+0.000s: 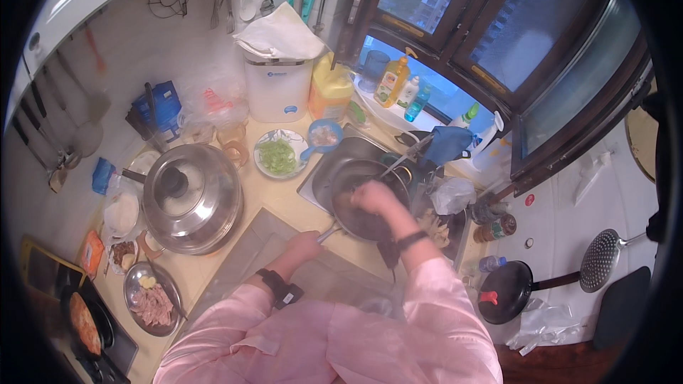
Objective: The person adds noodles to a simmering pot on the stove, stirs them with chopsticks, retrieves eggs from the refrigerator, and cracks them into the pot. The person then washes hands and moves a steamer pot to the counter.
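Observation:
My left hand (304,250) grips the metal handle (328,232) of a dark frying pan (355,224). The pan is held over a stainless steel sink (315,178), near the faucet (408,154). Inside the pan my right hand (376,198) reaches down with curled fingers close to the inner surface. Whether it holds a scrubber or cloth is hidden by the hand and the haze. Left of the sink are a plate (260,162) of chopped green vegetable (277,156) and a blue ladle-like strainer (324,135) with pale food in it.
A large lidded steel pot (213,213) stands on the left counter. Nearer me lies a metal dish (130,282) of sliced meat (152,306). A frying pan with reddish food (84,322) sits at far left. Bottles (392,82) line the windowsill; jars (496,228) stand right.

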